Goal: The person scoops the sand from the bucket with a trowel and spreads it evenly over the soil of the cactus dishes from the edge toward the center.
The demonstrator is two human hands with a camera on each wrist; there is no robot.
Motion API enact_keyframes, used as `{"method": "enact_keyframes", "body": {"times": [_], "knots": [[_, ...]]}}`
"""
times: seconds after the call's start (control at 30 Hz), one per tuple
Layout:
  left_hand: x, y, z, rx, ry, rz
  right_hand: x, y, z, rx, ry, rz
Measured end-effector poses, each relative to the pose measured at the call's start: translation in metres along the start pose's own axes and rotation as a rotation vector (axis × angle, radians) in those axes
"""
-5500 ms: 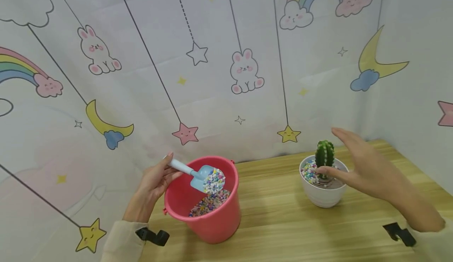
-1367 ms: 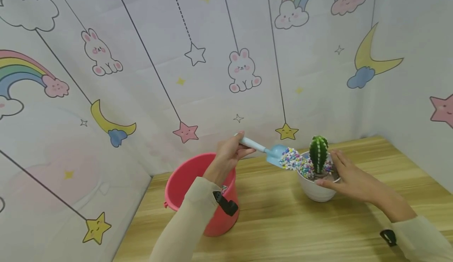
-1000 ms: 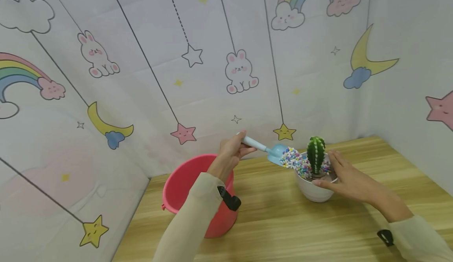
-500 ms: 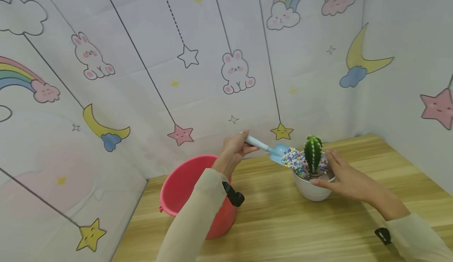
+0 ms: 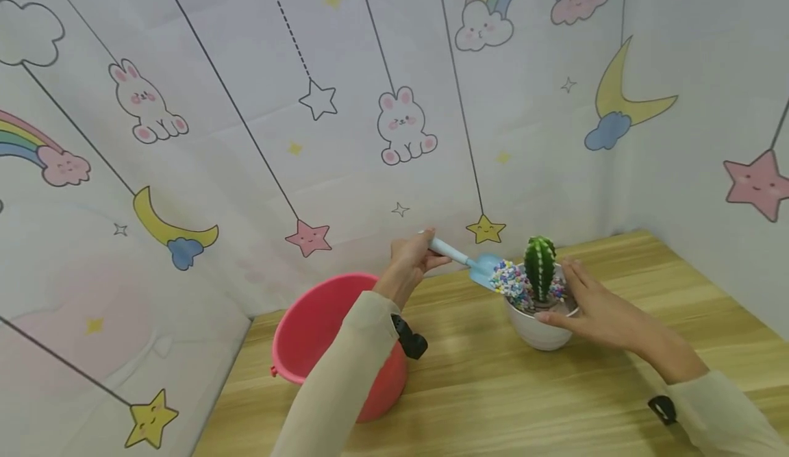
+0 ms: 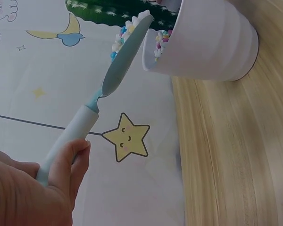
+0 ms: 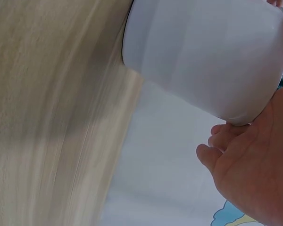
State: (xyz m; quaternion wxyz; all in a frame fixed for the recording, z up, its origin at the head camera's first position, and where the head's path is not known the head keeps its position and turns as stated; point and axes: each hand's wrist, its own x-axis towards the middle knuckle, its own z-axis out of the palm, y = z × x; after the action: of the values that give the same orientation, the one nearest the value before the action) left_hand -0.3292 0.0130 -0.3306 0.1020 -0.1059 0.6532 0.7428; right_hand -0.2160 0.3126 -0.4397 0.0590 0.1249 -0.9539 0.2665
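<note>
My left hand (image 5: 408,260) grips the white handle of a light-blue toy shovel (image 5: 483,269), whose blade tilts down at the left rim of a white flower pot (image 5: 540,334). Small multicoloured beads (image 5: 508,277) lie on the blade tip and run into those inside the pot. A green cactus (image 5: 540,269) stands upright in the pot. On the pot's right side rests my right hand (image 5: 607,314), thumb along the near rim and fingers at the far side. In the left wrist view the shovel (image 6: 119,66) shows edge-on, its tip beside the cactus (image 6: 118,13).
A red bucket (image 5: 302,337) stands on the wooden table (image 5: 493,395) to the left, partly behind my left forearm; its contents are hidden. A white printed cloth (image 5: 345,169) hangs behind and beside the table.
Since the earliest frame, the bead-loaded shovel has moved right from above the bucket to the pot. My right hand has come onto the pot's rim. Over the last second, the hands barely move.
</note>
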Motion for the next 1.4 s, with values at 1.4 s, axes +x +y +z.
{"method": "enact_keyframes", "body": {"times": [1.4], "knots": [[0.001, -0.008, 0.006, 0.061, 0.038, 0.072, -0.009, -0.004, -0.011, -0.05, -0.045, 0.0]]}}
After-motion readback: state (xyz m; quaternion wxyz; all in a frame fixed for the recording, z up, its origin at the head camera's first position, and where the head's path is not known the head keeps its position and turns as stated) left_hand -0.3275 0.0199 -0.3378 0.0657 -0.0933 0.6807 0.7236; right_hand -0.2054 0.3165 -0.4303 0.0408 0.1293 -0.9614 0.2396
